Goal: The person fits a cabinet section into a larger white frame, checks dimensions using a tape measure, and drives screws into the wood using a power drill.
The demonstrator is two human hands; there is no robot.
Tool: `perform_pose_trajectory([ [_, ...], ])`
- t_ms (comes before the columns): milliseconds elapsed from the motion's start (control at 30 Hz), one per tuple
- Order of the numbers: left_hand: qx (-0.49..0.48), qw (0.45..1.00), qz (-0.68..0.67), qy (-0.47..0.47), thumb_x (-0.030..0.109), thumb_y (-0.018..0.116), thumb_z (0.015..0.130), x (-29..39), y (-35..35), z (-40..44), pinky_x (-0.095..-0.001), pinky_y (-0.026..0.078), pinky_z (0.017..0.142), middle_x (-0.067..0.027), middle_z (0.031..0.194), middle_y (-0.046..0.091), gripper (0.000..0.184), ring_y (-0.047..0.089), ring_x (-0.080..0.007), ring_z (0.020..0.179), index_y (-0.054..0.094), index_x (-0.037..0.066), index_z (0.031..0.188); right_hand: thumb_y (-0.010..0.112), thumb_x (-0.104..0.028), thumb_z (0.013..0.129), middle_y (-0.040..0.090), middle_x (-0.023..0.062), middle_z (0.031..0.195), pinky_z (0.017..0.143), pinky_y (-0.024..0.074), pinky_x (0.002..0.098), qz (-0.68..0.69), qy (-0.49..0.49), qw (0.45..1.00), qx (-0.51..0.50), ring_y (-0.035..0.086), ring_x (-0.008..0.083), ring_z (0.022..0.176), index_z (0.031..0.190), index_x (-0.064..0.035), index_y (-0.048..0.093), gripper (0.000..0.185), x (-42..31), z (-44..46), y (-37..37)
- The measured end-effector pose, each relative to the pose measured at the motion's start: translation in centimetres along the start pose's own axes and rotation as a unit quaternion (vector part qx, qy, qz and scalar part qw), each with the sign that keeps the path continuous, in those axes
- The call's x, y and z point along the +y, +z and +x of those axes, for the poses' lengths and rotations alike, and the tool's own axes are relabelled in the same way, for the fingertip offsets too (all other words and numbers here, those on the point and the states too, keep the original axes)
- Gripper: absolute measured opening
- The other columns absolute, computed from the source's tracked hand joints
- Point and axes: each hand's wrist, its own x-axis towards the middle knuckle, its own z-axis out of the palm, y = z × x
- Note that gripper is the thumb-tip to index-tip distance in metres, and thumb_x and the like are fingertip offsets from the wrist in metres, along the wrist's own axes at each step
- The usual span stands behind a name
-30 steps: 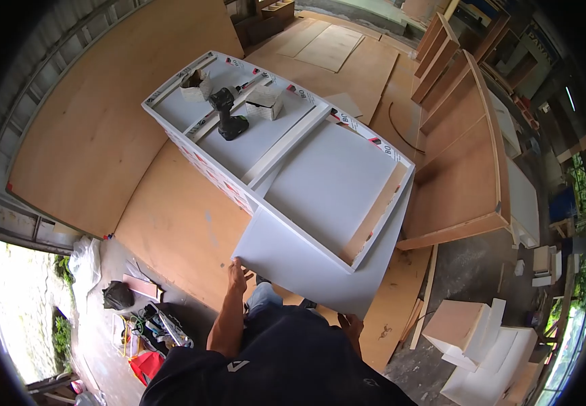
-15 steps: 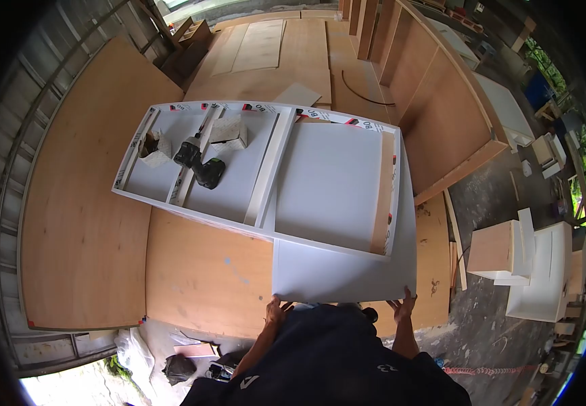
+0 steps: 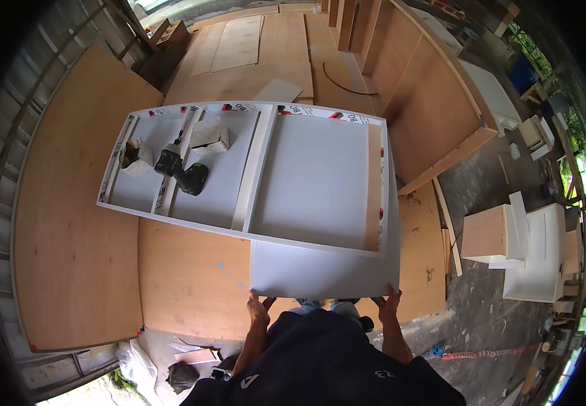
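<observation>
Shifted the grey panel [image 3: 323, 274] slightly leftward beneath the white frame [image 3: 255, 169] since a moment ago. Now pinching its near corners with left hand [image 3: 259, 310] and right hand [image 3: 388, 308]. Already spanning the widest bay [image 3: 313, 183]; left protruding along near and right sides.

A dark navy short-sleeved shirt [image 3: 326, 365] is worn, marked with small pale print, with light-blue jeans [image 3: 310, 306] below.
</observation>
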Motion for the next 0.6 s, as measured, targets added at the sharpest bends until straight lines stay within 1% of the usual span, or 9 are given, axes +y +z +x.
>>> perform_pose_trajectory([
  [33, 0.025, 0.999, 0.007, 0.021, 0.045, 0.039, 0.103, 0.4, 0.1, 0.7, -0.0456, 0.061, 0.078, -0.0177, 0.14, 0.045, 0.06, 0.069, -0.0397, 0.087, 0.035, 0.0, 0.143, 0.062, -0.032, 0.091, 0.043, 0.0176, 0.127, 0.084, 0.0598, 0.0513, 0.005, 0.004, 1.0, -0.017, 0.06, 0.0439, 0.108, 0.132, -0.0118, 0.032, 0.055, 0.6, 0.0, 0.1],
  [67, 0.006, 1.0, 0.0, 0.027, 0.045, 0.04, 0.103, 1.3, 0.0, 1.2, -0.045, 0.062, 0.077, -0.0179, 0.14, 0.046, 0.061, 0.07, -0.0398, 0.085, 0.036, 0.0, 0.143, 0.061, -0.029, 0.092, 0.043, 0.018, 0.126, 0.084, 0.0598, 0.0513, 0.01, 0.008, 0.999, -0.034, 0.061, 0.044, 0.107, 0.131, -0.0109, 0.031, 0.053, 1.1, 0.0, 0.0],
  [100, 0.009, 0.999, 0.008, 0.033, 0.045, 0.04, 0.103, 2.3, 0.2, 1.5, -0.0448, 0.062, 0.077, -0.0179, 0.139, 0.047, 0.061, 0.07, -0.0399, 0.086, 0.037, -0.001, 0.142, 0.058, -0.023, 0.093, 0.043, 0.0186, 0.125, 0.086, 0.0591, 0.0498, 0.023, 0.006, 0.998, -0.061, 0.063, 0.0435, 0.105, 0.13, -0.0106, 0.03, 0.048, 1.6, -0.3, 0.0],
  [133, 0.011, 0.999, 0.017, 0.039, 0.046, 0.04, 0.103, 3.4, 0.5, 1.9, -0.0446, 0.062, 0.077, -0.0178, 0.138, 0.048, 0.061, 0.07, -0.0401, 0.086, 0.037, -0.001, 0.141, 0.057, -0.02, 0.094, 0.046, 0.0182, 0.123, 0.089, 0.0582, 0.0478, 0.025, 0.013, 0.996, -0.089, 0.063, 0.0413, 0.105, 0.131, -0.011, 0.03, 0.047, 2.1, -0.4, 0.1],
  [200, -0.019, 0.998, 0.056, 0.031, 0.047, 0.041, 0.102, 5.1, -0.1, 3.5, -0.0494, 0.06, 0.086, -0.0142, 0.147, 0.038, 0.063, 0.062, -0.0403, 0.109, 0.037, -0.001, 0.141, 0.056, -0.018, 0.094, 0.049, 0.0167, 0.12, 0.088, 0.0578, 0.0463, 0.02, 0.041, 0.994, -0.099, 0.065, 0.0383, 0.102, 0.13, -0.0117, 0.03, 0.045, 2.4, -1.4, 1.4],
  [267, -0.001, 0.996, 0.056, 0.065, 0.046, 0.04, 0.102, 5.9, -0.2, 5.1, -0.0453, 0.062, 0.078, -0.0174, 0.146, 0.041, 0.063, 0.067, -0.0404, 0.097, 0.038, -0.004, 0.14, 0.055, -0.016, 0.095, 0.051, 0.0161, 0.117, 0.087, 0.0571, 0.0457, -0.008, 0.047, 0.995, -0.089, 0.066, 0.0352, 0.097, 0.131, -0.0128, 0.028, 0.045, 2.5, -2.4, 2.7],
  [367, -0.006, 0.995, 0.08, 0.065, 0.046, 0.04, 0.102, 7.7, -0.3, 6.7, -0.0445, 0.063, 0.077, -0.0164, 0.149, 0.038, 0.064, 0.066, -0.0408, 0.101, 0.037, -0.004, 0.142, 0.056, -0.015, 0.096, 0.051, 0.016, 0.118, 0.087, 0.0564, 0.045, -0.014, 0.068, 0.993, -0.094, 0.066, 0.0326, 0.094, 0.132, -0.0146, 0.027, 0.046, 2.9, -2.7, 3.7],
  [500, -0.02, 0.994, 0.09, 0.053, 0.045, 0.039, 0.103, 9.3, -0.2, 8.3, -0.0444, 0.064, 0.076, -0.0157, 0.146, 0.041, 0.063, 0.066, -0.0414, 0.1, 0.036, -0.003, 0.142, 0.056, -0.016, 0.097, 0.05, 0.0147, 0.121, 0.09, 0.0546, 0.046, -0.026, 0.071, 0.99, -0.117, 0.064, 0.0302, 0.102, 0.133, -0.0162, 0.026, 0.047, 3.3, -2.9, 4.6],
  [600, 0.026, 0.993, 0.101, 0.057, 0.044, 0.037, 0.103, 9.6, 0.8, 7.4, -0.0444, 0.064, 0.076, -0.0154, 0.144, 0.044, 0.061, 0.066, -0.0408, 0.1, 0.036, -0.003, 0.142, 0.055, -0.017, 0.098, 0.048, 0.0138, 0.124, 0.091, 0.0536, 0.0462, -0.057, 0.083, 0.986, -0.134, 0.062, 0.0293, 0.107, 0.134, -0.0167, 0.026, 0.047, 2.7, -3.4, 5.2],
])
